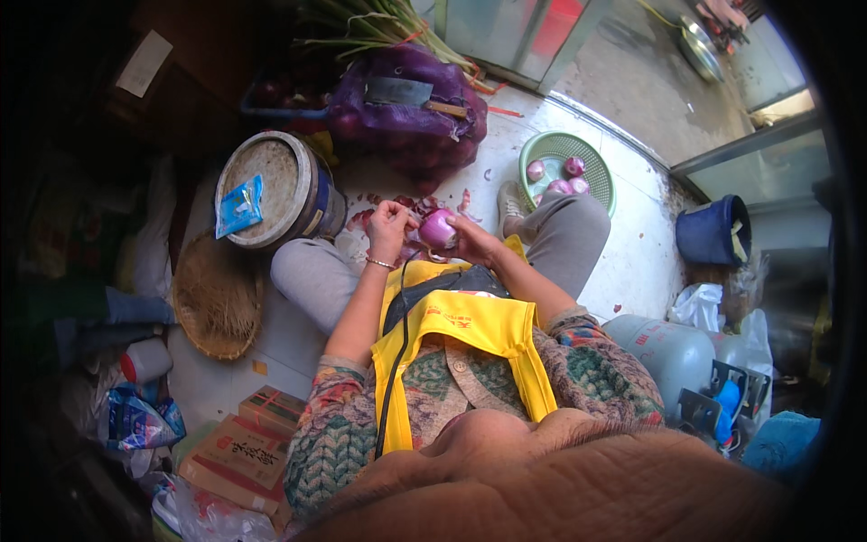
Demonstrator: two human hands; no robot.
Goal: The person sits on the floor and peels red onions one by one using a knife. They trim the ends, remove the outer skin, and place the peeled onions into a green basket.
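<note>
- You're sitting low on the pale tiled floor (632, 244), knees spread, a yellow apron over your patterned knit cardigan.
- Ahead of you the big purple mesh sack (406, 113) is bulging with red onions, a broad steel cleaver (402, 91) is lying flat on top of it, and green stalks are sticking out behind it.
- To your left a round grey-white bucket (275, 188) is standing tilted with its lid on, and a small blue packet (239, 206) is resting on that lid.
- Beside your left knee a shallow woven straw tray (217, 298) is lying on the floor; I cannot tell what is in it.
- To your right a green plastic colander basket (591, 167) is holding a handful of peeled purple-white onions, four or so.
- Further right a dark blue bucket (713, 233) is sitting by the doorway; its contents are not showing.
- Your right hand (474, 239) is wrapping round the half-peeled red onion (437, 228), holding it up between your knees.
- Your left hand (390, 221) is pinching at the top of that onion, fingers closed on a strip of skin.
- Scraps of purple onion skin (366, 217) are littering the floor under your hands.
- Judging by this, you're early on: only a few are peeled in the basket, one is in hand, and the sack looks nearly full.
</note>
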